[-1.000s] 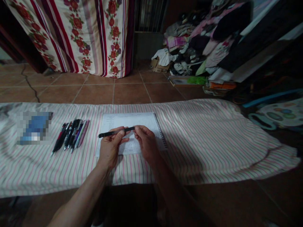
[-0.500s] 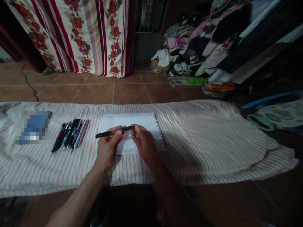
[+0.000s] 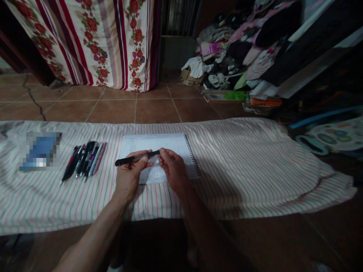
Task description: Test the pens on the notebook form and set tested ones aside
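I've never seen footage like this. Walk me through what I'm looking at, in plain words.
There is no machine here, just a person's two bare hands. The view comes from a camera worn on the person's head, looking forward and down, so the forearms rise from the bottom edge.

The left hand holds a black pen along its barrel, and the right hand has its fingers at the other end. Beneath them, a spiral notebook lies open on a striped cloth. To the left is a group of pens, then a blue object too blurred to name.
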A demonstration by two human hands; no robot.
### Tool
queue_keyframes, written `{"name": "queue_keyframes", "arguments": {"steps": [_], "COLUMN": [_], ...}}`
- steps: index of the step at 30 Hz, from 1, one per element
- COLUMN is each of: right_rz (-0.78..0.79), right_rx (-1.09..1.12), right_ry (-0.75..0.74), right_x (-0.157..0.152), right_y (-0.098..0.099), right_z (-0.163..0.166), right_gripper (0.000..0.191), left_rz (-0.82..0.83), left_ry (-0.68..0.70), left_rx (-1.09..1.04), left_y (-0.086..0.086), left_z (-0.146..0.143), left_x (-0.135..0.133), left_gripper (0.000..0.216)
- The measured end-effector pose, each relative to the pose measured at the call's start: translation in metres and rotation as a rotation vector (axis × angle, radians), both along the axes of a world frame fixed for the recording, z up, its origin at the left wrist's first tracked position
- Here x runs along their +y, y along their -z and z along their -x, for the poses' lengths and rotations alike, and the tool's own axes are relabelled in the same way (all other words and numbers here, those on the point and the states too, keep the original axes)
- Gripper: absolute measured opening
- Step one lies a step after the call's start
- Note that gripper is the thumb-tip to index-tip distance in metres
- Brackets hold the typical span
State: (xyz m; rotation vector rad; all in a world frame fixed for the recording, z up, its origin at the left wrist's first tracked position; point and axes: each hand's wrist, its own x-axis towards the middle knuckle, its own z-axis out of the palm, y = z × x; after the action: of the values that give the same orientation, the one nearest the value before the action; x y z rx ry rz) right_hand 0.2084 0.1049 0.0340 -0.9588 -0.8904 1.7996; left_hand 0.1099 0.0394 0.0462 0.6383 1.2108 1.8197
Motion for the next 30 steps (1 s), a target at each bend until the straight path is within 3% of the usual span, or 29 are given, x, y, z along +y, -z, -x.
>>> {"name": "queue_keyframes", "arguments": {"steps": [13,21,30], "right_rz": [-0.039,0.004,-0.119], "right_rx": [0.052,0.101,-0.087], "right_ry": [0.021,-0.034,-0.039], "right_x": [-0.001,-0.006,-0.003], "right_y": [0.000,-0.010,0.002], "right_z": [0.001,0.000,0.001], "right_gripper": [0.019,0.033,0.032], "left_rz": [0.065,0.046,0.021], "left_ry": [-0.053,-0.066,-0.043], "left_rx": [-0.144,-0.240,-0.158], "left_y": [0.000,-0.002,-0.002], "left_z": [-0.003,0.002,0.004], "left_x": [0.003,0.004,0.001], "left_gripper": [0.029,0.027,0.024]}}
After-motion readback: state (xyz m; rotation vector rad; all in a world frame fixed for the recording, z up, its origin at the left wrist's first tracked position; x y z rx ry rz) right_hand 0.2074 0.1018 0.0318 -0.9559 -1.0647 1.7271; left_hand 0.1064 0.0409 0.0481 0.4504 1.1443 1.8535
